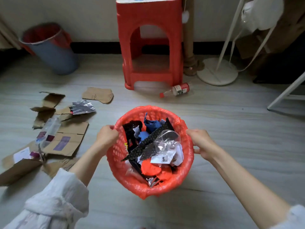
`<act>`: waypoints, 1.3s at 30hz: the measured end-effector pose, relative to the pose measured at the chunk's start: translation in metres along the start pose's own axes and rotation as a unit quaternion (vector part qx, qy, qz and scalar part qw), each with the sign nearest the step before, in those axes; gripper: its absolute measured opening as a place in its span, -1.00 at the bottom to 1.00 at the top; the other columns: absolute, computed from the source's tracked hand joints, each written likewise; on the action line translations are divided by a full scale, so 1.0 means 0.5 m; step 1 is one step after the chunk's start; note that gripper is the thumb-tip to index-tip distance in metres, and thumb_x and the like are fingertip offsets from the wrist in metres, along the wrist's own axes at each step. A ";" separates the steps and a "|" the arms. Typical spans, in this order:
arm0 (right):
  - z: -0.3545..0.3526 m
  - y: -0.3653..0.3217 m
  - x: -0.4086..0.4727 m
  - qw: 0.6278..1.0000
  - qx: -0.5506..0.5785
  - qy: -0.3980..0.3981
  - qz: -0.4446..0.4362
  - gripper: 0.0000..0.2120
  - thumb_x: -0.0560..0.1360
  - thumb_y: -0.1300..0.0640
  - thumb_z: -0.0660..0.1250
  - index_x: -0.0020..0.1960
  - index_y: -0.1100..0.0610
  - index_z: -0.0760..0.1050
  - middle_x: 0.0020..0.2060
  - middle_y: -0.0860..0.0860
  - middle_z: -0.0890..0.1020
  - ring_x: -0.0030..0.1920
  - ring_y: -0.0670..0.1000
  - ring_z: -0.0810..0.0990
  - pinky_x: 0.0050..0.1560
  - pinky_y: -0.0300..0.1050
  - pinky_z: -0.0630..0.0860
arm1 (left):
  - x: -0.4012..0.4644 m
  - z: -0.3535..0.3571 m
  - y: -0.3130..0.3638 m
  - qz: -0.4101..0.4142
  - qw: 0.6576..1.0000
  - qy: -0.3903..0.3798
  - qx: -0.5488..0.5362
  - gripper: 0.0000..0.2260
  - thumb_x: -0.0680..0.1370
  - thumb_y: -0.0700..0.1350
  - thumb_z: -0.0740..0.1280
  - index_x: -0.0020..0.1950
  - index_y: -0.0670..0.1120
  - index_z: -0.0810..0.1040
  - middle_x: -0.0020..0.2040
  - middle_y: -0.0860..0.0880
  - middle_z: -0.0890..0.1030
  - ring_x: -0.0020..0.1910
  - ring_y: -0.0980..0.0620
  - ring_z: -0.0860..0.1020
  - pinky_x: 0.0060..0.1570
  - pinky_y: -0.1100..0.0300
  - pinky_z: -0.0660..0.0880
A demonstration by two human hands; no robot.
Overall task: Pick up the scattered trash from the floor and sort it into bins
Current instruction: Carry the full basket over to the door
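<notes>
A small basket bin lined with a red bag (115,156) sits in the middle of the floor, filled with wrappers, blue paper, clear plastic and a black dotted strip. My left hand (106,135) grips its left rim and my right hand (202,142) grips its right rim. Torn cardboard pieces (66,139) lie scattered on the floor to the left, with a silver foil wrapper (83,106) and a clear plastic bottle (48,131) on them. Another bottle with a red label (177,90) lies on its side near the stool.
A grey bin with a red liner (54,52) stands at the back left by the wall. A red plastic stool (150,42) stands behind the basket. To the right are a white round stand base (217,71) and a white frame leg (287,91).
</notes>
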State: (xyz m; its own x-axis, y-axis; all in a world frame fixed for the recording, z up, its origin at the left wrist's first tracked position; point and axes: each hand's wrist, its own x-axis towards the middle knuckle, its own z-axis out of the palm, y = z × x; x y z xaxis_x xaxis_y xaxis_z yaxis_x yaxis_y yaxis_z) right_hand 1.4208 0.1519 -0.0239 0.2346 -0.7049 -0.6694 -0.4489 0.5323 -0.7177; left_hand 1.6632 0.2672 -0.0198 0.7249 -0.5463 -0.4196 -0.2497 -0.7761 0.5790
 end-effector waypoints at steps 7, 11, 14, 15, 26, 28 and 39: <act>-0.158 -0.160 -0.257 0.997 0.073 0.011 0.027 -0.93 0.48 0.12 0.29 -0.19 0.07 0.48 -0.35 -0.02 0.50 -0.39 -0.08 0.43 -0.30 -0.23 0.43 | -0.216 -0.168 0.202 -0.059 0.984 -0.122 -0.118 -0.72 0.56 -0.28 0.06 -0.14 -0.10 0.55 -0.30 -0.13 0.50 -0.41 -0.02 0.47 -0.32 0.20 0.32; -0.286 -0.247 -0.464 0.988 0.137 0.055 0.042 -0.94 0.49 0.14 0.26 -0.11 0.08 0.51 -0.22 0.07 0.50 -0.21 0.01 0.45 -0.23 -0.17 0.44 | -0.368 -0.295 0.357 -0.089 0.962 -0.190 -0.176 -0.78 0.57 -0.19 0.15 -0.06 -0.13 0.60 -0.14 -0.13 0.56 -0.21 -0.05 0.48 -0.32 0.16 0.34; -0.373 -0.285 -0.631 0.977 0.182 0.104 0.037 -0.89 0.50 0.15 0.26 -0.11 0.11 0.56 -0.20 0.07 0.53 -0.18 0.01 0.46 -0.23 -0.16 0.39 | -0.483 -0.358 0.473 -0.114 0.943 -0.239 -0.203 -0.84 0.54 -0.16 0.22 -0.09 -0.13 0.59 -0.11 -0.10 0.58 -0.22 -0.03 0.49 -0.32 0.14 0.34; -0.395 -0.290 -0.681 0.972 0.202 0.118 0.034 -0.87 0.51 0.16 0.26 -0.13 0.13 0.57 -0.21 0.07 0.55 -0.20 0.01 0.47 -0.25 -0.16 0.38 | -0.520 -0.371 0.504 -0.116 0.939 -0.255 -0.199 -0.85 0.53 -0.15 0.23 -0.11 -0.13 0.59 -0.11 -0.09 0.58 -0.24 -0.03 0.49 -0.33 0.14 0.34; -0.737 -0.287 -1.116 0.903 0.338 0.264 0.009 -0.84 0.57 0.22 0.18 -0.08 0.10 0.52 -0.30 -0.03 0.58 -0.36 -0.12 0.55 -0.34 -0.27 0.42 | -0.870 -0.312 0.847 -0.053 0.900 -0.418 -0.112 -0.86 0.55 -0.09 0.19 -0.04 -0.05 0.54 -0.02 -0.03 0.56 -0.13 0.00 0.50 -0.18 0.12 0.43; -0.794 -0.275 -1.159 0.895 0.343 0.283 0.013 -0.83 0.57 0.22 0.18 -0.11 0.10 0.53 -0.30 -0.03 0.58 -0.31 -0.08 0.53 -0.30 -0.24 0.42 | -0.923 -0.271 0.892 -0.041 0.894 -0.433 -0.108 -0.83 0.57 -0.05 0.17 -0.04 -0.06 0.54 -0.01 -0.03 0.55 -0.11 -0.01 0.49 -0.16 0.12 0.43; -1.181 -0.121 -1.311 0.825 0.404 0.396 0.012 -0.87 0.53 0.20 0.23 -0.11 0.13 0.55 -0.29 0.00 0.59 -0.29 -0.02 0.55 -0.26 -0.18 0.44 | -1.207 0.056 1.159 0.004 0.846 -0.530 -0.056 -0.78 0.58 0.00 0.17 0.00 -0.07 0.55 -0.01 -0.03 0.56 -0.09 -0.01 0.49 -0.09 0.08 0.41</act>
State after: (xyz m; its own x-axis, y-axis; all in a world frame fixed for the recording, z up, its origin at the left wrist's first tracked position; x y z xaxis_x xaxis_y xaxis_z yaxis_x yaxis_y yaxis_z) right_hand 0.7852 0.3051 0.5714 -0.5462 -0.6049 -0.5795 0.3507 0.4631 -0.8140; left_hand 1.0629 0.1385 0.5493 -0.2752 -0.5719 -0.7728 -0.1467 -0.7694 0.6216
